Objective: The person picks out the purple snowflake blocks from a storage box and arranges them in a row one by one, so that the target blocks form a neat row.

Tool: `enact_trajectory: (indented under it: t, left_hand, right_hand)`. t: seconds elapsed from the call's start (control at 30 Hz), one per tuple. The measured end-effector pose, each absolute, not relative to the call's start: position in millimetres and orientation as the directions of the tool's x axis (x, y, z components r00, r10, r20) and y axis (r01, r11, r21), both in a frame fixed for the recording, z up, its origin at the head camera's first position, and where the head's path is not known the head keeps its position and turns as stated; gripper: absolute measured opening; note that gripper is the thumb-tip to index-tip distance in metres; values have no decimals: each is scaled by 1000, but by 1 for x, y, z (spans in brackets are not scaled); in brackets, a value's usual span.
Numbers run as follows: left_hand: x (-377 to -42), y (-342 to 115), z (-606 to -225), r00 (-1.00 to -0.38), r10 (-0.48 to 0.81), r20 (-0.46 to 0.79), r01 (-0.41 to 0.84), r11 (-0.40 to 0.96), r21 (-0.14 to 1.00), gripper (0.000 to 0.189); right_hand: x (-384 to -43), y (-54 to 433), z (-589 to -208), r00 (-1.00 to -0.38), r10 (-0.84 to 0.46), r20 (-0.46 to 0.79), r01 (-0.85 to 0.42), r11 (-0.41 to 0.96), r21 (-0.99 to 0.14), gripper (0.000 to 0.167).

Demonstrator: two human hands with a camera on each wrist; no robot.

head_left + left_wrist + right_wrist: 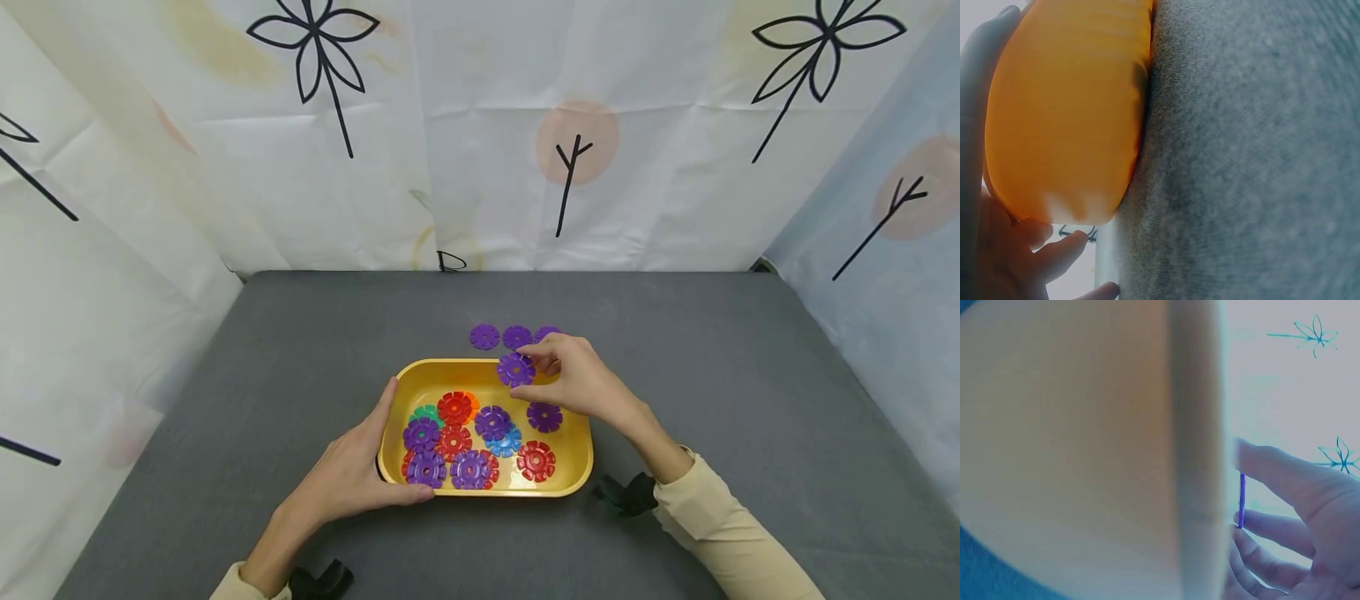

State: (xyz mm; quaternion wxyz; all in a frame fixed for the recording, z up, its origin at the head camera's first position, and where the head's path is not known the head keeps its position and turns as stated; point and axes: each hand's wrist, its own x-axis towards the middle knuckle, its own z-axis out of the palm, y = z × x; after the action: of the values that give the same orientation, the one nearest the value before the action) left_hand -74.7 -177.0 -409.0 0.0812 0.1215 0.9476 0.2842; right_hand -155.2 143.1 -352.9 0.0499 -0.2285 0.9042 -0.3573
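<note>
My right hand (pixel 581 379) pinches a purple flower-shaped disc (pixel 516 369) between thumb and fingers over the far rim of a yellow tray (pixel 577 467). In the right wrist view this purple disc (pixel 1242 500) shows edge-on between the fingertips. My left hand (pixel 360 462) holds the tray's left end, thumb on the near rim and fingers along the side. Inside the tray lie several notched discs: a purple disc (pixel 544 417) at the right, a red disc (pixel 536 461) below it, a blue disc (pixel 508 442), a green disc (pixel 426 413) and others overlapping at the left.
Beyond the tray, a row of purple discs (pixel 484 337) lies on the grey table (pixel 337 325), its right end partly behind my right hand. White patterned cloth (pixel 480 192) hangs along the table's back and sides. Each wrist wears a black strap mount (pixel 630 495).
</note>
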Motion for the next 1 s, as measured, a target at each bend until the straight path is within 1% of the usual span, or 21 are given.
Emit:
enact_trajectory:
  t: [0.33, 0.57, 0.8, 1.0]
  left_hand:
    - [-74, -177, -410, -959, 272, -83, 178, 801, 572, 140]
    - [-75, -176, -409, -959, 258, -116, 150, 811, 565, 140]
    - [-74, -176, -410, -959, 254, -123, 140, 806, 575, 141]
    - [-75, -177, -410, -958, 259, -121, 147, 810, 568, 140]
  right_hand:
    - [-175, 173, -353, -936, -341, 88, -315, 698, -643, 59]
    - [-194, 198, -365, -953, -288, 93, -285, 750, -597, 58]
    - [-209, 211, -379, -970, -241, 36, -217, 788, -576, 58]
    - [-220, 216, -385, -971, -238, -30, -177, 796, -578, 58]
